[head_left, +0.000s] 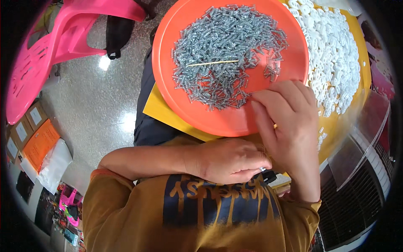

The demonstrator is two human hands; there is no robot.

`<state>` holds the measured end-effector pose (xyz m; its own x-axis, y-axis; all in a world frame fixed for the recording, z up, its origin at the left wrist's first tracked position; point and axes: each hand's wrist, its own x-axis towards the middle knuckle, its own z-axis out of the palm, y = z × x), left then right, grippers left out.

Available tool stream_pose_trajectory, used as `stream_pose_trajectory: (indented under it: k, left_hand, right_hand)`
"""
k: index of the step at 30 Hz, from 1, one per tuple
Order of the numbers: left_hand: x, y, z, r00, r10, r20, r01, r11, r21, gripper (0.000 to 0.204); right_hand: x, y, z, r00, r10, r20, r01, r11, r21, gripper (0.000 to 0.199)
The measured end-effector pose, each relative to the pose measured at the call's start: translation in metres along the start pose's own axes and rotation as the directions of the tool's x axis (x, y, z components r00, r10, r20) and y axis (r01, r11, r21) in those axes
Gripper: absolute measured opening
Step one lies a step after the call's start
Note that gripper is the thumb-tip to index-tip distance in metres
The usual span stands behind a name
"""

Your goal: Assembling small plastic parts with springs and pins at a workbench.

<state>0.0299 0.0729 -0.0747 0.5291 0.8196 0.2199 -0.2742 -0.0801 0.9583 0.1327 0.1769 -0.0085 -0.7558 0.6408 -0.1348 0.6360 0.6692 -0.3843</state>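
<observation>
An orange round tray (226, 119) rests on my lap, heaped with several small metal springs (226, 50). A thin pale stick (212, 63) lies across the heap. My left hand (231, 159) is closed near my chest, below the tray's near rim, around a small part with a white tip and a dark piece (266, 173). My right hand (289, 126) hovers over the tray's near right rim with its fingers bent together, touching the left hand; what it pinches is hidden. A yellow tray (361, 46) to the right holds a pile of white plastic rings (331, 54).
A pink plastic chair (50, 46) stands on the speckled floor at the upper left. Cardboard boxes and an orange packet (37, 143) sit at the left. A black bag (117, 33) hangs by the chair. A clear sheet and a dark grille (357, 189) lie to the right.
</observation>
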Motion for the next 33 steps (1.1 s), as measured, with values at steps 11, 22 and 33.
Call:
stream_pose_trajectory:
  k: [11, 22, 33]
  left_hand:
    - [0.001, 0.001, -0.005, 0.981, -0.118, 0.153, 0.127, 0.991, -0.050, 0.024]
    - [0.001, 0.001, -0.004, 0.981, -0.136, 0.138, 0.145, 0.988, -0.057, 0.024]
    - [0.000, 0.000, -0.005, 0.984, -0.116, 0.136, 0.128, 0.988, -0.083, 0.025]
  right_hand:
    - [-0.003, 0.014, 0.006, 0.946, -0.022, -0.324, -0.029, 0.988, -0.151, 0.018]
    - [0.001, 0.012, 0.004, 0.978, -0.024, -0.206, -0.003, 0.991, -0.134, 0.015]
    - [0.000, 0.019, 0.005, 0.952, -0.074, -0.298, 0.038, 0.991, -0.126, 0.017]
